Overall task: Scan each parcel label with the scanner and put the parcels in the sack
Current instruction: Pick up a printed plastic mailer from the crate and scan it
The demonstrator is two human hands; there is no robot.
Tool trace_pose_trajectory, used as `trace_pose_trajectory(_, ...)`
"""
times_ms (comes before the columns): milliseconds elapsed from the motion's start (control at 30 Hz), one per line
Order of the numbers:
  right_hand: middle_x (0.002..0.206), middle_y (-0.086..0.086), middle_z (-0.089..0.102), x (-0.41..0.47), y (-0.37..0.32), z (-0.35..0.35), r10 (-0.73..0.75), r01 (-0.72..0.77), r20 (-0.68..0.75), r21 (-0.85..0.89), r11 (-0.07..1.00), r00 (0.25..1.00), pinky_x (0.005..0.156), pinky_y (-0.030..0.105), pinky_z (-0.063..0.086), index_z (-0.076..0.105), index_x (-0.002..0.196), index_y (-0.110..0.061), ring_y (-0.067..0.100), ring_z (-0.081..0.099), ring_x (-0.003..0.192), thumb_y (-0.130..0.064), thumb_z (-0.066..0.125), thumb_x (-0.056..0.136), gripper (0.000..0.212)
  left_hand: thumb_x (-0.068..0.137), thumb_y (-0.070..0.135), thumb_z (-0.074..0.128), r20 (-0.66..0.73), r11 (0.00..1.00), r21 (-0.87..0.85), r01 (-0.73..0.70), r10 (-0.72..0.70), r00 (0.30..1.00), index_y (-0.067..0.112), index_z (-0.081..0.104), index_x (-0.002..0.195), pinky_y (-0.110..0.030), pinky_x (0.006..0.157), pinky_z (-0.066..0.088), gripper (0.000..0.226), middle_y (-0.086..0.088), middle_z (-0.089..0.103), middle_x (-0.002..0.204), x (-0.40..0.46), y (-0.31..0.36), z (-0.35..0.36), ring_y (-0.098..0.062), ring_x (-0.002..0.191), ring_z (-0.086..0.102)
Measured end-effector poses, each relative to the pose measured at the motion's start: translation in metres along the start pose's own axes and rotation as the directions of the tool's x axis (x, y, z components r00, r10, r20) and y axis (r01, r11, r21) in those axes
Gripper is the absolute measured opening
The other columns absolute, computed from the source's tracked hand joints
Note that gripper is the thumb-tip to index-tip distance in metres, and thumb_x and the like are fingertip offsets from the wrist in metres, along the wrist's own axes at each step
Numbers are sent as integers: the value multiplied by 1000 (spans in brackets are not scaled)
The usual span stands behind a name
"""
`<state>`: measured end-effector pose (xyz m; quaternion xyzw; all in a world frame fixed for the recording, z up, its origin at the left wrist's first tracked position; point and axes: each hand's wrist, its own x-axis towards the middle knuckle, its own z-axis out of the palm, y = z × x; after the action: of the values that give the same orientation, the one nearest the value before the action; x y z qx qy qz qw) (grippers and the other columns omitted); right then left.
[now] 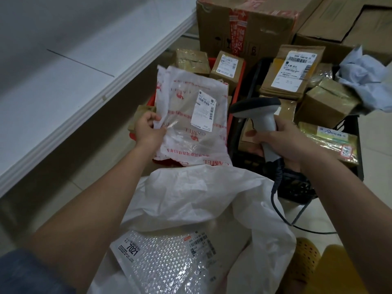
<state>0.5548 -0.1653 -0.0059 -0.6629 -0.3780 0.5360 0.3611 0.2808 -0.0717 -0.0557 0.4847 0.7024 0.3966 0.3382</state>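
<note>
left hand [146, 129] pinching the edge of a white plastic parcel [191, 122], label [204, 113] facing up, right hand [282, 141] fingers wrapped round the scanner [257, 115], sack [212, 200] gaping open below

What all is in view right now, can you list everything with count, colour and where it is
poly mailer parcel: one, white with red print, held up over the red crate
scanner: one, grey and black, right of the mailer
sack: one, white, open at bottom centre
bubble-wrap parcel: one, clear, inside the sack
red crate: one, behind the mailer, holding brown boxes
black crate: one, on the right, holding brown parcels
large cardboard box: one, brown, at top
left hand: pinches the mailer's left edge
right hand: grips the scanner handle
</note>
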Motion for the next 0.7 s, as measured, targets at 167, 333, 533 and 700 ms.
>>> trace_pose_trajectory(167, 110, 15, 65, -5, -11, -8, -100, 103, -95, 25, 994, 990, 61, 34, 51, 52, 119, -12, 23, 60, 72, -5, 61, 92, 29, 85, 5, 69, -92, 990, -36, -137, 133, 987, 21, 52, 80, -36, 82, 58, 24, 5, 60, 83, -10, 38, -21, -17, 83, 63)
trace_pose_trajectory(333, 87, 10, 56, -37, -39, -21, -129, 143, -122, 112, 983, 984, 61, 35, 49, 58, 105, -17, 23, 58, 72, -25, 62, 95, 14, 84, 3, 69, -158, 965, -259, -35, -7, 987, 19, 53, 83, -32, 71, 60, 23, 0, 68, 92, -38, 70, -48, -19, 87, 69)
trace_pose_trajectory(533, 97, 6, 60, -95, -50, -28, -102, 105, -27, 167, 980, 994, 65, 35, 47, 57, 111, -19, 20, 59, 77, -41, 52, 98, 25, 85, -2, 66, -163, 911, -396, 113, -191, 968, 10, 58, 97, -20, 50, 54, 19, -2, 68, 93, -109, 51, -62, -12, 72, 68)
trace_pose_trajectory(700, 88, 10, 58, -129, -42, -20, -62, 56, 29, 184, 981, 998, 61, 34, 43, 59, 103, -15, 20, 55, 70, -39, 48, 101, 27, 82, -8, 67, -160, 871, -460, 174, -275, 948, 17, 57, 82, -28, 59, 55, 27, -4, 70, 90, -155, 21, -64, -15, 70, 66)
